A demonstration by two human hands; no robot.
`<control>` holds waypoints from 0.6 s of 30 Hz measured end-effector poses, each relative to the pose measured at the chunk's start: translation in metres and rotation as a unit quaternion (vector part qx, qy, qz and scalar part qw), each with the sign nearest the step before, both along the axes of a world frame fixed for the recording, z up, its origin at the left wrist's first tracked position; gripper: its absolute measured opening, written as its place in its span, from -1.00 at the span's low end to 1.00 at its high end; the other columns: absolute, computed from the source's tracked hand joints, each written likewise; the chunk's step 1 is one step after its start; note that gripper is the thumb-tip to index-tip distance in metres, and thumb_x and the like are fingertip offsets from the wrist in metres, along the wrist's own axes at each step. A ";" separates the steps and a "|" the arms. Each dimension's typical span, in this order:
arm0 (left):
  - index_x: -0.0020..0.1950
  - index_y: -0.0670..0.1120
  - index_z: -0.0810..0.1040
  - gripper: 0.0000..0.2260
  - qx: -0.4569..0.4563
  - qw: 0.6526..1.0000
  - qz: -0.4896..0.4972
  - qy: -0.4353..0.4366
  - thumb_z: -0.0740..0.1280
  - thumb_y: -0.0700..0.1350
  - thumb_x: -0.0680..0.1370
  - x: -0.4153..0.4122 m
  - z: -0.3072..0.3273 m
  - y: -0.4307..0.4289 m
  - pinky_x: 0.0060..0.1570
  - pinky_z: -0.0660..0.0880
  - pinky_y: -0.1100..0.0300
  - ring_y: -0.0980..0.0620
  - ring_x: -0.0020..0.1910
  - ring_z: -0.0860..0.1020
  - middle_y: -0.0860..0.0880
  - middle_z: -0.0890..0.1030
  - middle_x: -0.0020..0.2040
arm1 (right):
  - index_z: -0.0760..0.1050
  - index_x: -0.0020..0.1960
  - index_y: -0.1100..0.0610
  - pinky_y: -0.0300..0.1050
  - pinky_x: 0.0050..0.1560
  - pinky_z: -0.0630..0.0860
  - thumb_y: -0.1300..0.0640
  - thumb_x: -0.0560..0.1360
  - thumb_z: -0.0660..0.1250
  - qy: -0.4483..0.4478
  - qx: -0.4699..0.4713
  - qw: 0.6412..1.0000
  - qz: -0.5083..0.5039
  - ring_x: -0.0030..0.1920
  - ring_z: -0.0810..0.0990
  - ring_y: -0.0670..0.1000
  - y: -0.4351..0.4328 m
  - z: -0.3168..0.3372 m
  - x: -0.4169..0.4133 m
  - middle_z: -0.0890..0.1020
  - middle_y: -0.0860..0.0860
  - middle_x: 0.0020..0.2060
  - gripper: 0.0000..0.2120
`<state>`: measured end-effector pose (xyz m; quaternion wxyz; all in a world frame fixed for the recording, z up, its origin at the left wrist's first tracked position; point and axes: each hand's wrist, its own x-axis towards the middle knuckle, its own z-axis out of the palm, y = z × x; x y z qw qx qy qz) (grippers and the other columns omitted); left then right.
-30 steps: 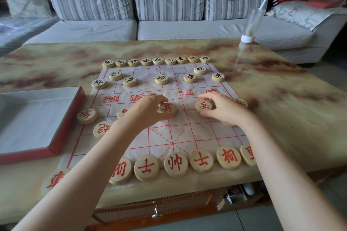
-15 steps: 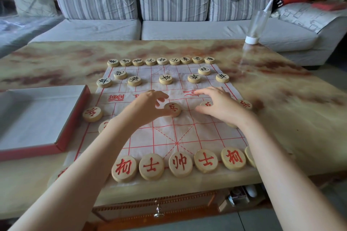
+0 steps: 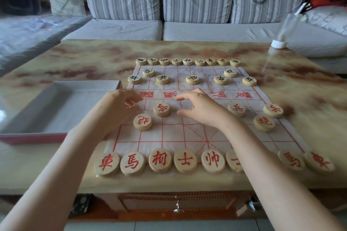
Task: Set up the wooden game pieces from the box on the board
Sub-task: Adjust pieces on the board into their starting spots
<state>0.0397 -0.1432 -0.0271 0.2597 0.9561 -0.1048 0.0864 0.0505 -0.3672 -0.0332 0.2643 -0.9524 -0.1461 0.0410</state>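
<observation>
Wooden game pieces [image 3: 161, 109]: stiff, light discs, likely best pinched by the rim; nearly all ranked on the soft cloth board [image 3: 189, 133], the box [image 3: 56, 97] lying left on the tabletop [image 3: 84, 56]. Left hand [image 3: 116, 107] fingers curl onto a far-left piece; right hand [image 3: 201, 108] fingers spread, whether holding anything cannot be told. Near-row pieces crowd the tabletop edge; open room mid-board.

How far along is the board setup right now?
Nearly done. The black pieces are all placed on the far side, and the box looks empty. The red back row is lined up. The left hand adjusts an edge soldier; the right hand covers the centre point, so that soldier is unconfirmed.
</observation>
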 end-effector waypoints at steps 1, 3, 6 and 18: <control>0.04 -0.11 0.61 -0.81 0.003 1.000 -0.001 0.006 0.41 -0.19 0.43 -0.003 0.000 0.005 -0.14 0.43 0.30 0.07 -0.20 0.50 -0.02 0.57 -0.14 | 0.38 0.34 -0.06 -0.06 0.25 0.32 -0.04 0.47 0.34 -0.006 0.007 1.000 -0.002 0.15 0.44 0.02 0.006 -0.001 0.002 0.35 0.07 0.28 -0.55; 0.06 -0.11 0.62 -0.78 0.007 1.000 -0.010 0.013 0.43 -0.16 0.42 -0.007 -0.001 0.009 -0.20 0.40 0.37 0.08 -0.20 0.50 -0.02 0.56 -0.15 | 0.40 0.33 -0.03 -0.12 0.21 0.32 -0.05 0.44 0.37 -0.025 0.018 1.000 -0.005 0.24 0.45 0.03 0.017 -0.002 0.005 0.42 0.06 0.25 -0.53; 0.17 -0.07 0.57 -0.65 0.029 0.998 -0.047 0.031 0.46 -0.16 0.39 -0.010 0.000 0.011 -0.03 0.39 0.36 0.11 -0.12 0.49 -0.03 0.59 0.00 | 0.38 0.36 0.00 -0.18 0.23 0.28 0.06 0.47 0.37 -0.032 0.016 0.999 0.024 0.33 0.39 -0.02 0.032 -0.004 0.013 0.44 0.00 0.32 -0.52; -0.02 -0.12 0.57 -0.57 0.061 0.998 0.016 0.015 0.47 0.15 0.29 0.000 -0.020 0.001 -0.06 0.52 0.04 -0.05 -0.12 0.52 -0.03 0.51 -0.07 | 0.35 0.38 -0.03 -0.19 0.28 0.27 0.17 0.46 0.37 -0.002 -0.019 0.999 0.049 0.34 0.39 -0.03 0.045 -0.018 0.023 0.40 -0.01 0.36 -0.48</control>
